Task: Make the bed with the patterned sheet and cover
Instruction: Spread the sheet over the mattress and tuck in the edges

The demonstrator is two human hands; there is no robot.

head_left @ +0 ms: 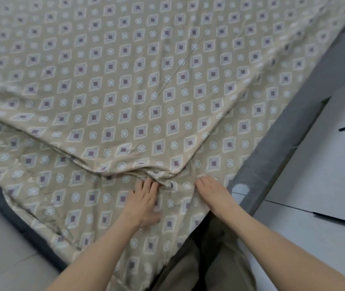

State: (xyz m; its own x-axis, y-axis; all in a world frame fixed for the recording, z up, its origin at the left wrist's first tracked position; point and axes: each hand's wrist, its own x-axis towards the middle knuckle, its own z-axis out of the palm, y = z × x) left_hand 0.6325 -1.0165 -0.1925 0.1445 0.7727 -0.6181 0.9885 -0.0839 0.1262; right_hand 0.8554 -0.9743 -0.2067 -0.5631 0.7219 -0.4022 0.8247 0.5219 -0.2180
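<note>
Both sets of fingers lie straight, released, holding nothing. Fingertips of your left hand (144,199) touch the bunched corner of the cover (125,80); your right hand (214,192) presses the patterned sheet (72,198) just beside it. Beyond your fingertips the cover spreads over the sheet; a grey bed frame (283,139) runs right.

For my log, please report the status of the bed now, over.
Left grip open, fingers at bunched corner of cover. Right grip open, flat on sheet. Nothing blocking seen.
</note>
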